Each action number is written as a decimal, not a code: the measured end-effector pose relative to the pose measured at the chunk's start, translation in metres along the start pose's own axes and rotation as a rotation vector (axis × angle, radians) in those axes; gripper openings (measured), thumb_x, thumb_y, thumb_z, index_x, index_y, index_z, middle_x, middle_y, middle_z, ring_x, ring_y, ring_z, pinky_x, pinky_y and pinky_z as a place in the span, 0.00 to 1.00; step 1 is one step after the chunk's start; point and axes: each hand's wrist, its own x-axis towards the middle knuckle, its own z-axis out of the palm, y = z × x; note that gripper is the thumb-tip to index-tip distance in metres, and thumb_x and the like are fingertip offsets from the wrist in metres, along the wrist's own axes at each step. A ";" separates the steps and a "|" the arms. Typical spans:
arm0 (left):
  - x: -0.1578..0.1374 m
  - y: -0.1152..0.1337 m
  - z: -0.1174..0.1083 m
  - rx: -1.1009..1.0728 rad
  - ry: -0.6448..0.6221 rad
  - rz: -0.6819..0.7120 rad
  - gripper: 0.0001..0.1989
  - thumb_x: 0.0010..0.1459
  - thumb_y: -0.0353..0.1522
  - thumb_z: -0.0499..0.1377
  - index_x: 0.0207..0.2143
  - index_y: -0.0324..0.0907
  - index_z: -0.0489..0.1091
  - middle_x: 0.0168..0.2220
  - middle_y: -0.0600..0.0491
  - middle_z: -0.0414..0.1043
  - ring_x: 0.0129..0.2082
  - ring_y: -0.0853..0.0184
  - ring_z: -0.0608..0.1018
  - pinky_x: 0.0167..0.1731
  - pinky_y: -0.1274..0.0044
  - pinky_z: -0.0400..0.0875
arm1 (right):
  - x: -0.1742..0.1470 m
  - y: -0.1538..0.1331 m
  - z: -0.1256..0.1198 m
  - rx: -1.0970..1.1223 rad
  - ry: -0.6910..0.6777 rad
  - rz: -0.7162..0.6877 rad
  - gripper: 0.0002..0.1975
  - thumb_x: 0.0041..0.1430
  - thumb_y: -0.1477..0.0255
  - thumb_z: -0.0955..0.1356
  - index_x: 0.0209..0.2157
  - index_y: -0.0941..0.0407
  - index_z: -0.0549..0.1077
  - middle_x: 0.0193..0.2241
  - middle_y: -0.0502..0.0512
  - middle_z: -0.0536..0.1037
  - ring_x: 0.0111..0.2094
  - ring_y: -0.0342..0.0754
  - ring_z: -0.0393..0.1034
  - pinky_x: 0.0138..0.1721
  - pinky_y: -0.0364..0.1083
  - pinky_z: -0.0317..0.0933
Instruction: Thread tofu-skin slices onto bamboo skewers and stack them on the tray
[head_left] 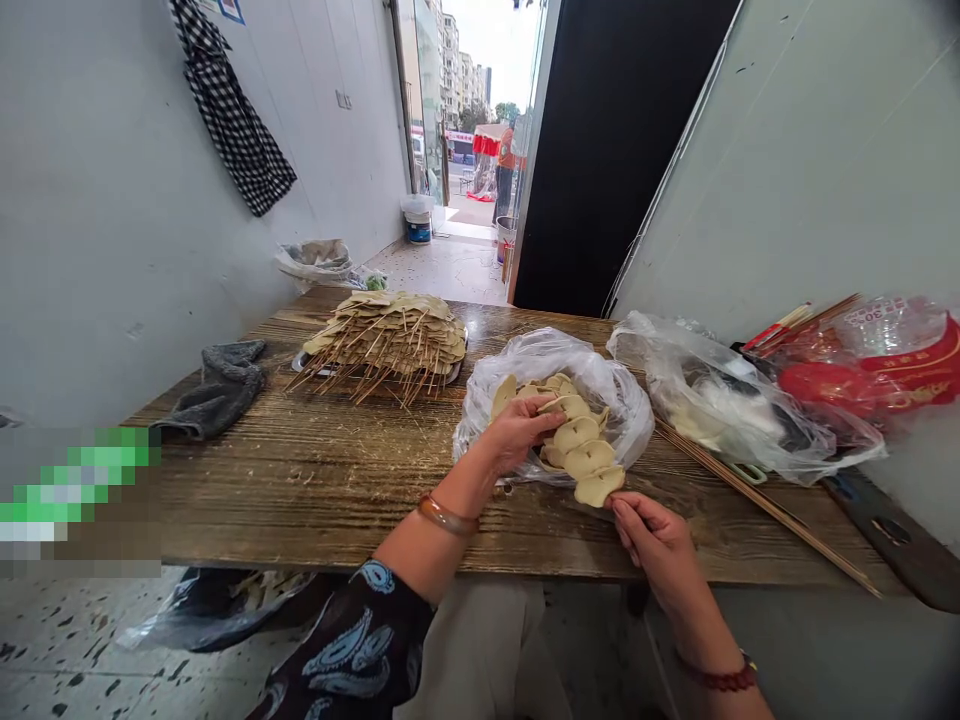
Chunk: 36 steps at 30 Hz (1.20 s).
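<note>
Over a clear plastic bag (630, 405), several thin, pale yellow round slices (589, 458) hang in an overlapping row, threaded on a skewer that is mostly hidden. My left hand (517, 432) is closed on the upper end of this row, thumb and fingers pinching a slice. At the lower end, my right hand (654, 535) is closed in a pinch by the last slice, where the skewer's end seems to lie under my fingers. Loose slices (504, 395) of the same kind fill the bag. Farther left, a metal tray (301, 362) bears a heap of finished-looking skewers (390, 335).
Bare bamboo skewers (780, 510) lie along the right of the wooden table (337, 500), near a second plastic bag (712, 390) and a dark board with a handle (892, 535). A grey cloth (217, 385) lies at the left. Red packaging (885, 360) stands by the right wall.
</note>
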 end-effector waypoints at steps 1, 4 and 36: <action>0.000 0.000 0.000 -0.004 0.007 -0.002 0.20 0.40 0.38 0.71 0.35 0.37 0.74 0.30 0.52 0.73 0.28 0.73 0.74 0.32 0.81 0.68 | 0.000 -0.001 0.000 0.004 -0.001 0.006 0.17 0.60 0.58 0.66 0.34 0.59 0.75 0.16 0.44 0.61 0.15 0.38 0.52 0.15 0.38 0.47; 0.000 0.000 0.002 -0.024 0.025 0.011 0.22 0.38 0.36 0.71 0.38 0.38 0.74 0.31 0.52 0.74 0.30 0.72 0.75 0.34 0.80 0.69 | 0.000 -0.004 0.001 0.003 -0.001 0.021 0.18 0.59 0.57 0.66 0.33 0.58 0.74 0.16 0.44 0.61 0.15 0.38 0.52 0.14 0.39 0.47; 0.006 -0.005 0.002 -0.013 0.112 -0.019 0.20 0.42 0.42 0.69 0.34 0.37 0.74 0.28 0.53 0.75 0.25 0.72 0.75 0.26 0.80 0.71 | 0.003 -0.012 0.008 -0.180 0.001 -0.077 0.19 0.60 0.59 0.64 0.37 0.59 0.78 0.17 0.47 0.67 0.15 0.38 0.58 0.16 0.38 0.53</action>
